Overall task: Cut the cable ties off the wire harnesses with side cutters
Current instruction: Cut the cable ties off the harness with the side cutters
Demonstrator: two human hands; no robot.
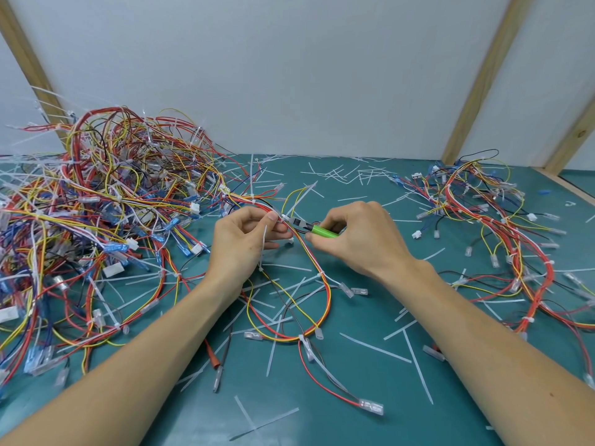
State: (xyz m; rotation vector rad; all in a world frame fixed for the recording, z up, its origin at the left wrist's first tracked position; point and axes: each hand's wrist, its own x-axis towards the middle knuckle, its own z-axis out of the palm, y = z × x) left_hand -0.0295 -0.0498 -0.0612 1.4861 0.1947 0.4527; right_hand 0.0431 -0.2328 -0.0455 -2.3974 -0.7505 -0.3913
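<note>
Head view shows the wire harness (302,252) in the middle of the frame. It is a bunch of red, yellow and white wires. It runs from between the two hands down in a long loop on the green worktop (370,381). A white cable tie (285,217) sits on the wires just where the hands meet. The left hand (244,239) pinches the wires with its thumb and fingers curled round them, right beside that tie. A loose white tie tail hangs down in front of this hand. The right hand (360,239) grips the side cutters (314,229), with its fingers wrapped round the bright green handles. The dark tip of the cutters points left and touches the wires at the tie. I cannot tell if the blades are closed on the tie or not.

Lots of cut white tie pieces (375,349) lie all over the worktop around the arms and near the back. A big pile of tangled harnesses (106,201) fills the left of the frame, with many white ties sticking out. A smaller bunch of harnesses (502,226) lies spread out at the right. A pale wall (289,75) with wooden strips (476,82) stands behind the worktop.
</note>
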